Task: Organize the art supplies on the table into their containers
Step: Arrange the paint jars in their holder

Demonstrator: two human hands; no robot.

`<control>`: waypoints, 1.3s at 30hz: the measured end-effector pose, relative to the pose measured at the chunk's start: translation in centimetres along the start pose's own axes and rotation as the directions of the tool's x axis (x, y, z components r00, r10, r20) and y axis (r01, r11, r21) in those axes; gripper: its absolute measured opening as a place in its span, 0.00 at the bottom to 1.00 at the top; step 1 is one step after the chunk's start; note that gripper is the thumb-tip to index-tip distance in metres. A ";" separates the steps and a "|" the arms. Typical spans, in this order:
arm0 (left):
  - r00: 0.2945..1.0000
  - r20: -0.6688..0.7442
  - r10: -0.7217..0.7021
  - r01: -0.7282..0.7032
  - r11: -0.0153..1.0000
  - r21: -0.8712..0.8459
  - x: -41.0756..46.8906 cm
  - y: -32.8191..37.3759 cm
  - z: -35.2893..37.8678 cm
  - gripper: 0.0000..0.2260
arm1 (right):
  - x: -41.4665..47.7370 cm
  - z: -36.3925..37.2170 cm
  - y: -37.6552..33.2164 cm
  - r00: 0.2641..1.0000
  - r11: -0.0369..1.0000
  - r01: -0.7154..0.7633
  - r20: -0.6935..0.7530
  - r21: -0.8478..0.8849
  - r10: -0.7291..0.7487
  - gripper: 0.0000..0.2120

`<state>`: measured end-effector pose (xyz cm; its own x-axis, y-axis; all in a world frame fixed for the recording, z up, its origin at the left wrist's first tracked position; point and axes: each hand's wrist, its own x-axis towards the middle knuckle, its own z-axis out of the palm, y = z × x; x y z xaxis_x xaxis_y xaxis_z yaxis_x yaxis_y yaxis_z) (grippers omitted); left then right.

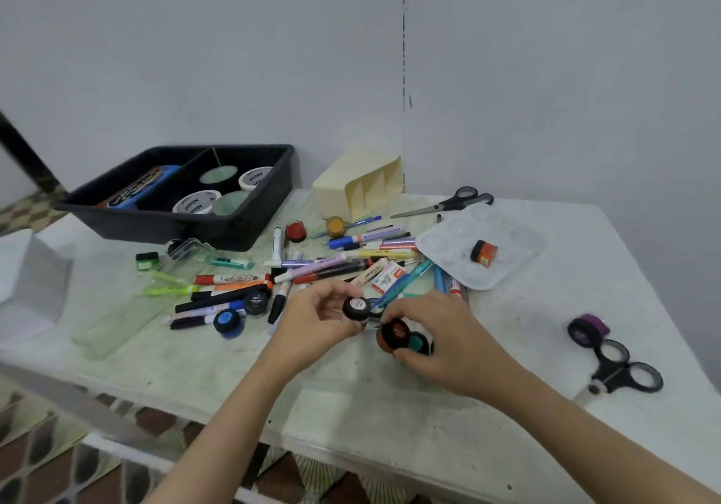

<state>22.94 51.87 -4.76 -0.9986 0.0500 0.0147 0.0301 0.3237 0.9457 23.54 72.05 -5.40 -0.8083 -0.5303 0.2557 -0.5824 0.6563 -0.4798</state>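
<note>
My left hand (318, 318) pinches a small black-lidded paint jar (356, 307) just above the table. My right hand (441, 341) grips a brown paint jar (392, 335), with a teal jar (418, 343) tucked beside it under the fingers. Behind both hands lies a heap of markers and pens (331, 265). A blue jar (227, 321) and a black jar (255, 302) sit left of my hands. A black divided bin (269, 207) stands at the back left, a cream organizer (359, 183) behind the heap.
A clear paint palette (503, 269) holding an orange jar (485, 253) lies at the right. Scissors (444, 205) lie behind it, a second pair (620, 371) and a purple tape roll (587, 328) at the right edge. A clear case (117, 320) and a white box (27, 285) sit left.
</note>
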 end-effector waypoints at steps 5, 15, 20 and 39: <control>0.997 -0.011 0.074 -0.072 0.993 0.094 -1.3 -1.4 0.0 0.19 | 0.3 1.8 0.1 0.998 0.983 0.057 0.015 -0.172 -0.055 0.12; 0.979 0.054 0.197 -0.204 0.934 0.292 -1.8 -2.7 -0.1 0.24 | 0.1 2.9 0.2 0.999 0.983 -0.038 -0.018 -0.179 0.036 0.17; 0.969 0.112 0.220 -0.246 0.849 0.467 -1.6 -3.1 0.3 0.20 | -0.3 3.1 0.5 0.995 0.985 -0.081 -0.069 -0.150 0.071 0.18; 0.922 0.246 0.298 -0.386 0.680 0.623 3.8 1.9 6.2 0.22 | -7.9 -4.1 8.8 0.786 0.678 -0.600 -0.469 -0.425 0.401 0.17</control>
<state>19.51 58.51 -4.95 -0.9017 0.3750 0.2154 0.4324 0.7895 0.4356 24.48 84.20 -8.20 -0.9101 0.0983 0.4026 0.0531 0.9911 -0.1221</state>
